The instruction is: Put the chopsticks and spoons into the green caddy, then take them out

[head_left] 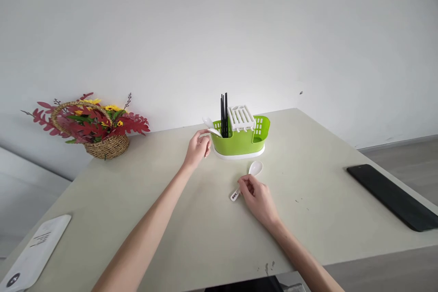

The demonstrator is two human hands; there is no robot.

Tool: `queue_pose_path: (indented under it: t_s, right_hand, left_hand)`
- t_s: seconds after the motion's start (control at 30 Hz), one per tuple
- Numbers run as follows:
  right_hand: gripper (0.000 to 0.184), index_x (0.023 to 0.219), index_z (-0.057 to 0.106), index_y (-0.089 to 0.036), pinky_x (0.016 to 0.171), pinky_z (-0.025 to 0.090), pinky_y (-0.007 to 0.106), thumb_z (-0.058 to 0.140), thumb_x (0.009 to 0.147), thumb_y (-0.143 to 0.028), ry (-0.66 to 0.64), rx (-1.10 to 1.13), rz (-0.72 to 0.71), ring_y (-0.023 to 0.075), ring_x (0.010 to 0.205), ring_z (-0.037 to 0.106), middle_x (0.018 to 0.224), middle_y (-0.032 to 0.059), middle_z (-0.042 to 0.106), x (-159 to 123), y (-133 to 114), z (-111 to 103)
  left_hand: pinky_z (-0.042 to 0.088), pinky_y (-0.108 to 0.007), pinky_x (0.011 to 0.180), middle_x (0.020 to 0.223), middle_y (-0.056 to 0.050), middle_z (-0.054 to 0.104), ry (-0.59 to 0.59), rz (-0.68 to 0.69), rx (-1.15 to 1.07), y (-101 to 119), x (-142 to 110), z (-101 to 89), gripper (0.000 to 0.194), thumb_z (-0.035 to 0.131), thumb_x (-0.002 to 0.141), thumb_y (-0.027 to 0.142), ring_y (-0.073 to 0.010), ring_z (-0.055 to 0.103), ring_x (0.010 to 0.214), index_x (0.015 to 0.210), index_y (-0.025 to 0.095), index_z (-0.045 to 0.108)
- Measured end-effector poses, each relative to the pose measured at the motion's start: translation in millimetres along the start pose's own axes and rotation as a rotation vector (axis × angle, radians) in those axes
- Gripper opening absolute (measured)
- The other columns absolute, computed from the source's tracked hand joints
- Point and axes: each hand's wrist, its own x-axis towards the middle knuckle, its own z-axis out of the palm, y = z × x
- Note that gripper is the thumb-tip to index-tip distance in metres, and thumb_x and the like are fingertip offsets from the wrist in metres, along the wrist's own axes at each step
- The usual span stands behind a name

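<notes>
A green cutlery holder (236,145) with a white base and a slotted white top stands on the table. Black chopsticks (224,116) rise upright from its left compartment, beside two white spoons (207,122) that lean out over the left rim. My left hand (197,149) is at that rim, its index finger stretched to the lower spoon and touching it; the thumb is apart, the other fingers loosely curled. In front of the holder, my right hand (257,198) pinches the handle of another white spoon (256,168), whose bowl points away from me toward the holder.
A wicker basket (107,147) of artificial red leaves and yellow flowers stands at the back left. A white flat object with printing (37,251) lies at the left edge. A long black flat object (390,196) lies along the right edge. Behind the table is a wall.
</notes>
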Motion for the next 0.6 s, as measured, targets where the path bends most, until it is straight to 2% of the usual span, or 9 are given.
queue_pose_path:
  t_s: [0.1, 0.2, 0.4, 0.6]
  right_hand:
    - [0.03, 0.087, 0.059, -0.026, 0.065, 0.044, 0.028, 0.048, 0.101, -0.05, -0.006, -0.005, -0.002, 0.0186, 0.064, 0.06, 0.071, -0.0008, 0.069, 0, 1, 0]
    - [0.031, 0.088, 0.059, -0.026, 0.064, 0.044, 0.027, 0.048, 0.101, -0.051, -0.001, -0.01, -0.004, 0.0182, 0.063, 0.059, 0.071, -0.0009, 0.068, -1, 1, -1]
    - [0.034, 0.087, 0.059, -0.025, 0.061, 0.043, 0.026, 0.048, 0.102, -0.054, 0.005, -0.017, 0.011, 0.0172, 0.061, 0.057, 0.071, -0.0009, 0.067, -2, 1, -1]
    - [0.034, 0.091, 0.062, -0.025, 0.065, 0.044, 0.028, 0.05, 0.102, -0.055, -0.015, -0.016, 0.049, 0.0174, 0.063, 0.056, 0.072, -0.0008, 0.067, -6, -1, -1]
  left_hand:
    - [0.031, -0.02, 0.04, 0.061, 0.01, 0.05, 0.135, 0.03, -0.048, -13, -7, -5.1, 0.024, 0.056, 0.087, 0.025, -0.0066, 0.039, 0.039, 0.111, 0.022, 0.059]
    - [0.029, -0.02, 0.04, 0.061, 0.01, 0.05, 0.197, 0.002, -0.077, -33, -14, -12.1, 0.021, 0.056, 0.085, 0.025, -0.0062, 0.038, 0.04, 0.105, 0.022, 0.059]
    - [0.026, -0.019, 0.04, 0.059, 0.01, 0.048, 0.231, -0.094, -0.091, -71, -30, -19.9, 0.019, 0.059, 0.081, 0.03, -0.0057, 0.036, 0.039, 0.098, 0.021, 0.059]
    - [0.028, -0.02, 0.042, 0.057, 0.009, 0.048, 0.144, -0.114, -0.045, -69, -45, -17.1, 0.019, 0.058, 0.083, 0.033, -0.0073, 0.037, 0.043, 0.096, 0.02, 0.061]
